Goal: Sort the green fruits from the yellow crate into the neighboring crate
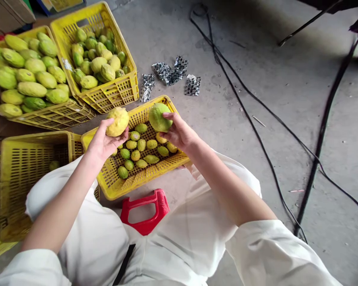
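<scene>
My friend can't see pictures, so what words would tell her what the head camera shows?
A seated person in white holds a yellow fruit in the left hand and a green fruit in the right hand, above a yellow crate of small green fruits on a concrete floor. More fruit-filled crates sit beyond, with black cables alongside.

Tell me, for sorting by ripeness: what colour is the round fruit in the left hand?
Yellow round fruit, in the left hand; head view.
</scene>
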A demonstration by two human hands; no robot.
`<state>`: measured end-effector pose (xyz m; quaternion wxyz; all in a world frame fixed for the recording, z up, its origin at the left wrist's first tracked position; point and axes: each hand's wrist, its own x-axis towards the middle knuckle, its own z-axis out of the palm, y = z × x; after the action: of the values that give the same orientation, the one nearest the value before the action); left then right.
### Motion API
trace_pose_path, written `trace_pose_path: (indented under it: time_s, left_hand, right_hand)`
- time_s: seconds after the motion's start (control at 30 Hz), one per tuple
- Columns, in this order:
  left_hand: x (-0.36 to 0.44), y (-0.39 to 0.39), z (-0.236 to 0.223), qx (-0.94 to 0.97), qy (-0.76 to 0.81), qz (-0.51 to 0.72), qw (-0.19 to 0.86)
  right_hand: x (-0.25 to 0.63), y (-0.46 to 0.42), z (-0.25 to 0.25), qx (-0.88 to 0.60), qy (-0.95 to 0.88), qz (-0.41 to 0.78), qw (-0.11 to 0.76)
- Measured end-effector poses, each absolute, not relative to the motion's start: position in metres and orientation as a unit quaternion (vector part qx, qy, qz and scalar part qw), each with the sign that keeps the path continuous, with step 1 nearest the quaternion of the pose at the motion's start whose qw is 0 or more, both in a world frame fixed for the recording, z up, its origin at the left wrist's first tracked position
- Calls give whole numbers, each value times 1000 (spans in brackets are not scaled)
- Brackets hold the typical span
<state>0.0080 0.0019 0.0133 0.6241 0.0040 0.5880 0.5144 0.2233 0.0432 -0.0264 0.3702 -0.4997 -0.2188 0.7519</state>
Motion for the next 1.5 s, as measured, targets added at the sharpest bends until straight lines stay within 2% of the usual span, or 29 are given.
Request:
trace_pose_path:
  time_s: [0.17,0.3,0.53,0.77,1.17,1.5]
  left_hand:
    - [2,2,0,58,678,469,563]
    - [-3,-3,-10,76,672,488,552]
    - [3,-5,-1,65,634,546,544]
    - [-2,-2,-7,48,668,520,529]
    - [8,-2,-3,26,652,510,560]
    - [8,-2,-12,37,639,541,545]
  right_hand:
    - [221,45,-31,-486,-237,758,365]
    - [221,45,-28,-499,-247,743,371]
    - [218,46,-35,-498,-228,737,396]
    - [216,49,-39,-502,-239,722,412]
    - [215,46,-29,-491,-213,770,348]
    - [217,46,-32,-508,-227,750,358]
